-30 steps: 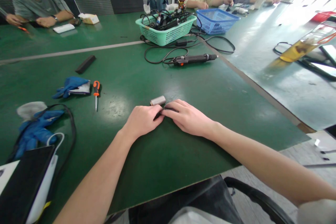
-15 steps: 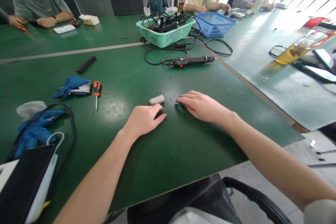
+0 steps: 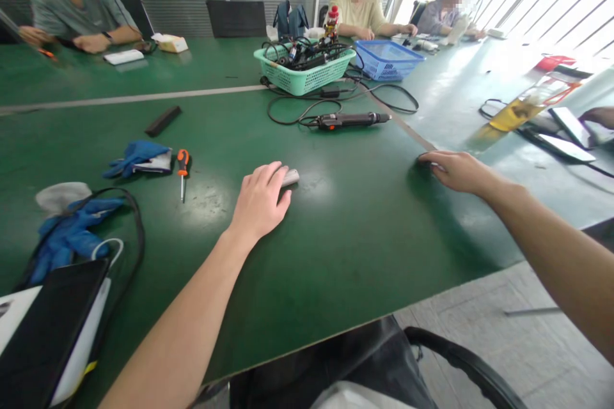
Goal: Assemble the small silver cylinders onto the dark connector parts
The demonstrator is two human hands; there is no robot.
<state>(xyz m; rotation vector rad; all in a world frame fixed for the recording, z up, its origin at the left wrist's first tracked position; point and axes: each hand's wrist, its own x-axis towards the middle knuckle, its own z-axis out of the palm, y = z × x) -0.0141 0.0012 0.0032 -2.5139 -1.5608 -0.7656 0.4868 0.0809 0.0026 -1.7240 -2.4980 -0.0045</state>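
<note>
A person's left hand lies palm down on the green surface, its fingertips resting on a small grey cylindrical part that shows just past them at the hand's one o'clock. The fingers are laid flat over the part, not curled round it, so the grip is loose and open: a touch, no firm hold. The right hand is stretched well away at three o'clock, flat near the surface's edge seam; its fingers are extended and whether anything small sits beneath them cannot be told.

Judging by this, the step in hand is steadying or gathering the grey part under the left fingers while the right hand works out to the side. A fair next move would call for closing thumb and forefinger round the part, since it is round and could roll on the smooth top.

At the left hand's ten o'clock lie an orange-handled screwdriver and blue gloves. At twelve o'clock rest a black electric screwdriver and a green basket of cables, with a blue basket beside it. Other people sit at the far side.
</note>
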